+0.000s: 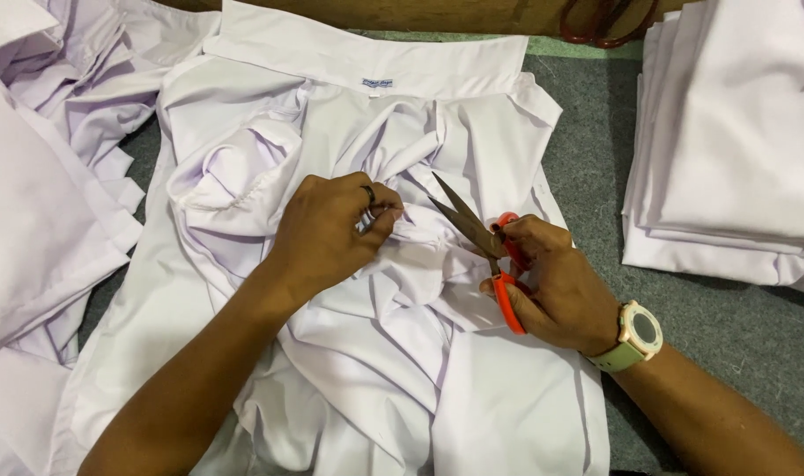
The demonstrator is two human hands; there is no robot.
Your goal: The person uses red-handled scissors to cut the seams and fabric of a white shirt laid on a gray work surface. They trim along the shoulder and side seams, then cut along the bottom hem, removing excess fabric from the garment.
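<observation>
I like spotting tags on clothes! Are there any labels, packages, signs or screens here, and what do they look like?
Label: small white rectangle with dark print, sewn inside the collar of the white shirt, top middle.
Watch: round cream case, green strap, on the right wrist; its face looks blank.
No packages or signs.

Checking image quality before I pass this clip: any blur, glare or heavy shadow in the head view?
Head view: even, soft light; the white shirt shows its folds without blown-out glare. The left hand and the right hand on the orange-handled scissors are sharp, with no motion blur. Only faint shadows lie on the grey mat. The frame edges look slightly stretched.
</observation>
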